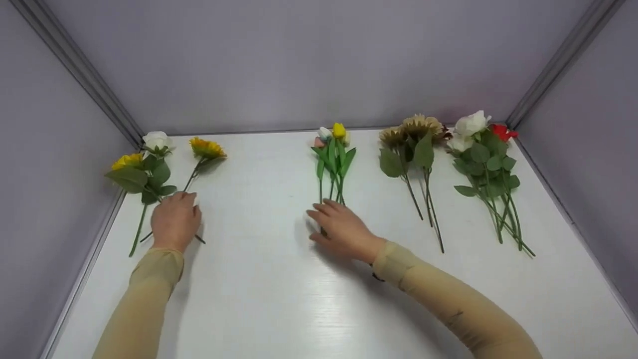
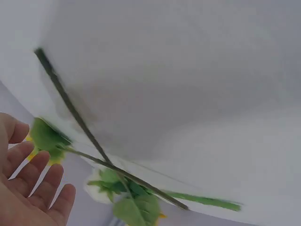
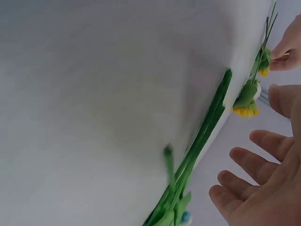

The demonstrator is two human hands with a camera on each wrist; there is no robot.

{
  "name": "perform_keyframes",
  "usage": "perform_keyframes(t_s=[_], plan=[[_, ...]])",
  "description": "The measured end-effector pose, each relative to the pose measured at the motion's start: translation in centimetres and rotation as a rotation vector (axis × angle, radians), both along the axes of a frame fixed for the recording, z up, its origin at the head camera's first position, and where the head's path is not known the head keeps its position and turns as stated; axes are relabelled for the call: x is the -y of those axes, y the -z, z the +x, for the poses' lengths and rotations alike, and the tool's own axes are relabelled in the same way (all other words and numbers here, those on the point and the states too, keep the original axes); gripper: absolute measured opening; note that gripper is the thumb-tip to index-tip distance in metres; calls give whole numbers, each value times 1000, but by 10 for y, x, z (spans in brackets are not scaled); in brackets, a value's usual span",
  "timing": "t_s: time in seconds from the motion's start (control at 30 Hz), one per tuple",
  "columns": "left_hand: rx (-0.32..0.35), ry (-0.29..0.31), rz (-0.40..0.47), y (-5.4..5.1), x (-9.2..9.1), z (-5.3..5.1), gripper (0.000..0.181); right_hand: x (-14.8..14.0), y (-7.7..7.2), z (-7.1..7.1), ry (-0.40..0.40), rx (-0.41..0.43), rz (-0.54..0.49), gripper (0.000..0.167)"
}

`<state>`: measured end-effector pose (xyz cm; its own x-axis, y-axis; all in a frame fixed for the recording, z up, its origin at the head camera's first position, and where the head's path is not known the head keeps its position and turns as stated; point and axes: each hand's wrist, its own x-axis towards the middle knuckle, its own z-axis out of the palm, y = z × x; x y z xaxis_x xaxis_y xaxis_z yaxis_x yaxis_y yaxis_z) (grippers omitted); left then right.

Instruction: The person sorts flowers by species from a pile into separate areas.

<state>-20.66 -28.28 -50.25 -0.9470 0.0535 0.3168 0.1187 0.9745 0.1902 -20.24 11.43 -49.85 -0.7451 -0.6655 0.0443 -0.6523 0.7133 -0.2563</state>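
At the left of the head view, my left hand hovers over the crossed stems of two yellow flowers, one apart and one beside a white rose. The left wrist view shows its fingers loosely extended, with the dark stem clear of them. Near the middle, my right hand is above the stem ends of a small bunch of tulips, which has yellow, pale and pink heads. In the right wrist view its fingers are spread, apart from the green stems.
To the right of the tulips lie brownish-beige flowers with dark stems. Farther right is a bunch of white roses with a red flower. Grey panels enclose the white table at the back and sides.
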Motion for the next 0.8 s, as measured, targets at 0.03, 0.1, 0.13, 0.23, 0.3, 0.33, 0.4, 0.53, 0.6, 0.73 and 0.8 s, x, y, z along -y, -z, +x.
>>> perform_keyframes(t_s=[0.03, 0.1, 0.13, 0.23, 0.3, 0.33, 0.4, 0.53, 0.6, 0.73, 0.8], plan=[[10, -23, -6, 0, 8, 1, 28, 13, 1, 1, -14, 4, 29, 60], [21, -56, -21, 0, 20, 4, 25, 38, 1, 4, -54, -5, 77, 61], [27, -67, -26, 0, 25, 5, 23, 49, 1, 6, -75, -14, 89, 61], [46, -91, -36, 2, 33, 8, 19, 79, -3, 12, -136, -52, 102, 60], [66, -109, -23, 3, 34, 8, 17, 92, -5, 17, -169, -85, 103, 59], [77, -124, -11, 3, 35, 8, 15, 97, -6, 19, -183, -101, 102, 59], [98, -163, 26, 3, 35, 8, 12, 104, -6, 23, -198, -122, 100, 57], [167, -247, 83, -1, 36, 5, 13, 105, -2, 26, -207, -145, 105, 54], [219, -282, 87, -3, 37, 4, 19, 103, -1, 25, -199, -141, 108, 53], [326, -296, 63, -5, 40, 4, 24, 98, 0, 22, -187, -131, 108, 50], [359, -286, 50, -5, 42, 4, 25, 95, 1, 20, -186, -131, 102, 48]])
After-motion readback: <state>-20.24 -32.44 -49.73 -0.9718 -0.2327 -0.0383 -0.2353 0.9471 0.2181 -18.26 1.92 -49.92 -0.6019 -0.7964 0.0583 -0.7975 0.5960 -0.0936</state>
